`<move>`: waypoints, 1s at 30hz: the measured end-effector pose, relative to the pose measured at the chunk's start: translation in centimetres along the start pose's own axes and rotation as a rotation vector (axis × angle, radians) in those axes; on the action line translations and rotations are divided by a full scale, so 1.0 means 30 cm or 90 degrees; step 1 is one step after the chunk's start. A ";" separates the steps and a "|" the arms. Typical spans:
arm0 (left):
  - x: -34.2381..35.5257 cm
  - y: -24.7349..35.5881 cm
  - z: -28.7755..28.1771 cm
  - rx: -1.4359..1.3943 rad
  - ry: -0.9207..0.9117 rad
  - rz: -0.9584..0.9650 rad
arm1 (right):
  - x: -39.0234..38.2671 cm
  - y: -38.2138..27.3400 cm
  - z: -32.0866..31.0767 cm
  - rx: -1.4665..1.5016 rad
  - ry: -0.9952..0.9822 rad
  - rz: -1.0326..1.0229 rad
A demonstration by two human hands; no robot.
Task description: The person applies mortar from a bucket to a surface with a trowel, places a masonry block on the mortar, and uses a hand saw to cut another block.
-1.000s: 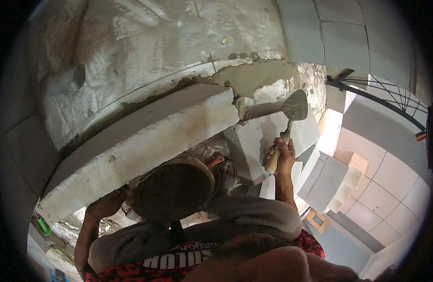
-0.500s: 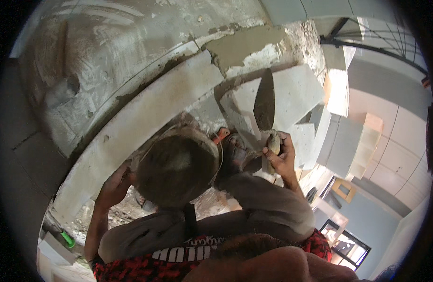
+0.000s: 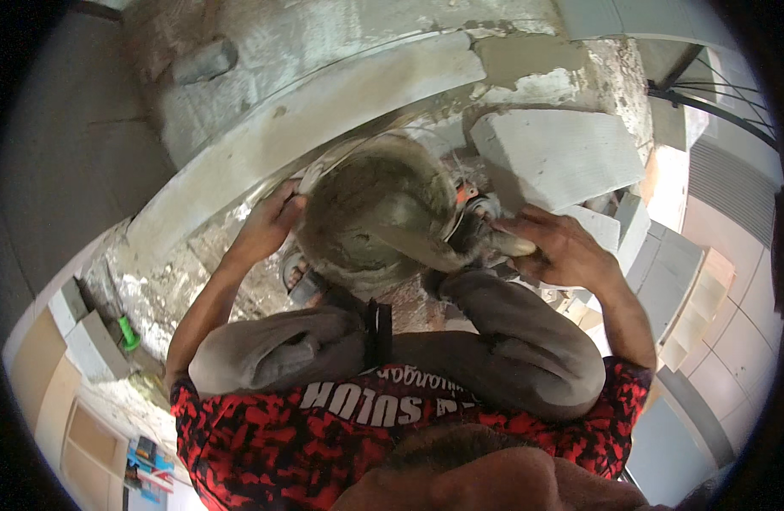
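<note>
My left hand [image 3: 268,217] grips the side of a round bucket [image 3: 409,149] of wet grey-green mortar [image 3: 349,196]. My right hand [image 3: 554,243] holds a trowel [image 3: 417,238] by its pale handle, and the blade dips into the mortar on the bucket's right side. Just beyond the bucket lies a long pale block [image 3: 315,98] along a strip of grey mortar on the wall. My sandalled feet are partly visible either side of the bucket, beside an orange object [image 3: 465,192] too small to identify.
Pale blocks [image 3: 554,145] are stacked at the right, near a dark metal frame [image 3: 715,106]. More blocks and a green plastic object [image 3: 128,335] lie at the left on rough, debris-strewn ground. My bent knees flank the space below the bucket.
My right hand has brought the trowel down from above the blocks into the bucket. The bucket's inside is now in clearer view, my left hand still on it. The whole view has shifted.
</note>
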State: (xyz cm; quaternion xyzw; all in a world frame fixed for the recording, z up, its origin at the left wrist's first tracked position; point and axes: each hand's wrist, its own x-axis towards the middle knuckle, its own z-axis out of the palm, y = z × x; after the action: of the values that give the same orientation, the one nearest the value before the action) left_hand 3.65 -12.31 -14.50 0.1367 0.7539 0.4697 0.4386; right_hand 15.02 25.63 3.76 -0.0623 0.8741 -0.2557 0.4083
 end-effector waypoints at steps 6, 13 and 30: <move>-0.020 0.110 0.074 -0.008 -0.052 0.049 | 0.164 -0.088 0.056 -0.327 -0.066 -0.076; -0.016 0.193 0.138 -0.077 -0.085 0.062 | 0.154 -0.018 0.145 -0.444 -0.006 0.015; -0.005 0.176 0.271 -0.096 -0.061 0.118 | 0.110 -0.100 0.158 -0.340 -0.235 0.032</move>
State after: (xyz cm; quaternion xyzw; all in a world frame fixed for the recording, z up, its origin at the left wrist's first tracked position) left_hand 9.07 -4.86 -11.47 0.1948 0.6785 0.5567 0.4378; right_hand 16.09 20.11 0.46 -0.1908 0.8227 0.0089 0.5354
